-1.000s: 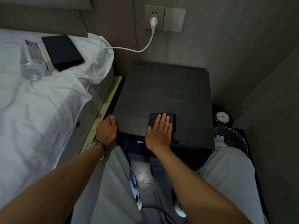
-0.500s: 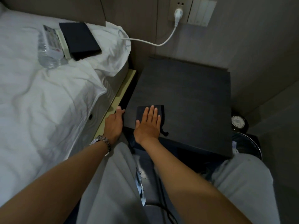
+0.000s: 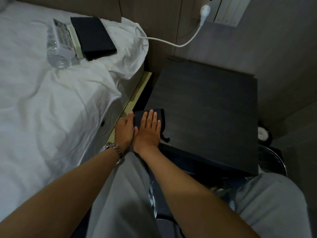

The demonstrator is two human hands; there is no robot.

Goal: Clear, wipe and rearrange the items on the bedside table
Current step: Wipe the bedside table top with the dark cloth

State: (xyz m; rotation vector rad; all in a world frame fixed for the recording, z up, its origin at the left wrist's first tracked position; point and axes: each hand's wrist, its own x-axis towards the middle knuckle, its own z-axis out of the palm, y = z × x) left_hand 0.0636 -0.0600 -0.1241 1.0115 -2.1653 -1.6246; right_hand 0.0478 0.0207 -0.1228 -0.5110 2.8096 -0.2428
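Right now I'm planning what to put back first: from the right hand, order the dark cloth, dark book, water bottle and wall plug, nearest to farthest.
1. Dark cloth, under the right hand.
2. Dark book, on the bed.
3. Water bottle and wall plug: too close to call.

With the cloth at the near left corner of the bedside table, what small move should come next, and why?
Probably slide the cloth away from the body, up the left edge. The right hand lies flat on it at the near left corner of the bedside table, the left hand rests at that edge, and the far part of the top lies ahead.
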